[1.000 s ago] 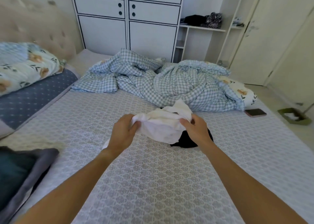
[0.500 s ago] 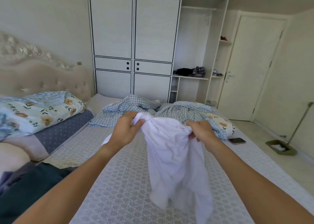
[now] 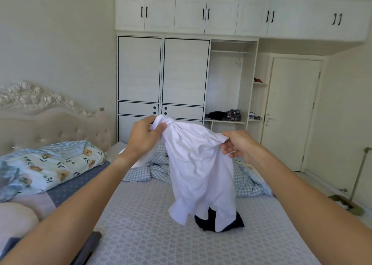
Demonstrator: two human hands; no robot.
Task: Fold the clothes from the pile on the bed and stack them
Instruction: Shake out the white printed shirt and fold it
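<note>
Bedroom wardrobes behind, both hands, left hand (image 3: 144,139) and right hand (image 3: 237,146), grip a bunched white garment (image 3: 198,170) above the bed (image 3: 141,224), dark clothes (image 3: 219,221) at five o'clock; folding looks barely begun, no stack visible.

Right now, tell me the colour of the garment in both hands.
White, plain; the garment shows best in the head view.
</note>
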